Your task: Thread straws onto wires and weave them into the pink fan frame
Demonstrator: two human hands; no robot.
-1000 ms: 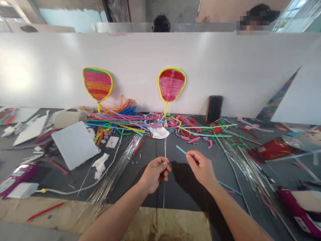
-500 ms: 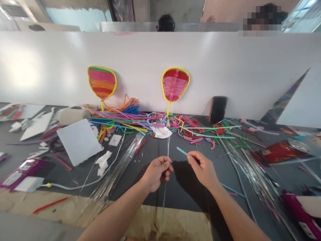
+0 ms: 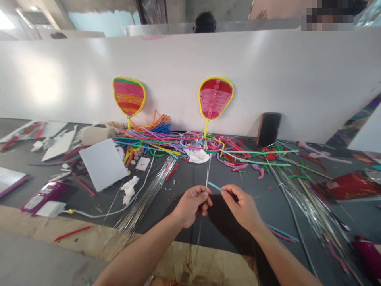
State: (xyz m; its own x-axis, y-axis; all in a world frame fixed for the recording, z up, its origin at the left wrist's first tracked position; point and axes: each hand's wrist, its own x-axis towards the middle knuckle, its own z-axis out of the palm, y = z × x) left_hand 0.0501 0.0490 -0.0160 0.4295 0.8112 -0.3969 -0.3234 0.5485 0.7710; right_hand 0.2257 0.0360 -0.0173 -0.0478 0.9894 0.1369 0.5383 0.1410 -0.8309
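My left hand (image 3: 195, 204) is closed in a pinch around thin silvery wires (image 3: 208, 172), which stand upright and run on below the fist. Just to its right, my right hand (image 3: 242, 206) pinches a short light-blue pipe cleaner (image 3: 214, 185). The pipe cleaner's free tip points left, close beside the wires; whether they touch I cannot tell. Behind the hands lies a crumpled white tissue (image 3: 198, 155) at the front of a heap of coloured pipe cleaners (image 3: 154, 139). Two yellow-rimmed fan shapes, a striped one (image 3: 129, 97) and a pink-red one (image 3: 216, 98), stand against the white board.
Bundles of silvery wire lie left (image 3: 145, 190) and right (image 3: 309, 198) of my hands. A white square card (image 3: 103, 165), a power strip (image 3: 44, 194) with a white cable, a phone (image 3: 268, 130) and a red can (image 3: 354, 185) surround them. A white board (image 3: 169, 79) closes off the back.
My right hand has brought the light-blue pipe cleaner left, nearer the wires in my left hand. The whole view has shifted slightly.
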